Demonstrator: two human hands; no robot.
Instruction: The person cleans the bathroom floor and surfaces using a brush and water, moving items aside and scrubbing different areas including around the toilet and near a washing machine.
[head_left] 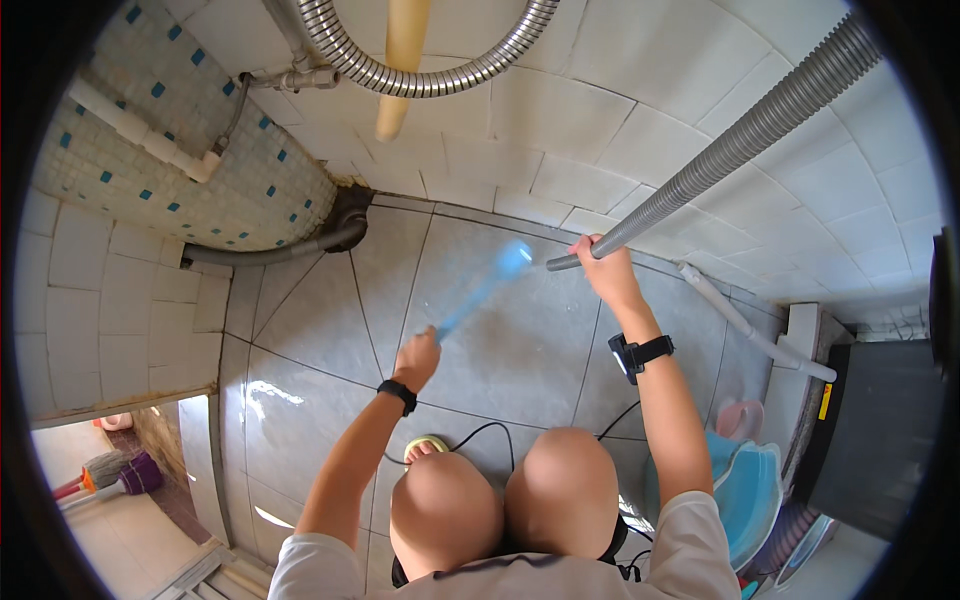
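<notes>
My left hand (418, 358) is closed round the handle of a light blue brush (478, 302). Its head is smeared by motion and hangs over the grey floor tiles, so the bristles cannot be made out. Up to the right, my right hand (598, 262) grips a grey corrugated hose (720, 160) near its lower end. The narrow tip of the hose points left toward the brush head, a small gap apart from it. From my hand the hose runs up along the white tiled wall to the top right.
A steel flexible hose (430, 88) loops at the top beside a yellowish pipe (402, 60). Blue basins (745, 500) stand at lower right, near a white pipe (760, 335). A dark drain pipe (290, 252) crosses the far left corner. Mops (125, 472) lie beyond the doorway. A black cable (490, 426) trails by my knees.
</notes>
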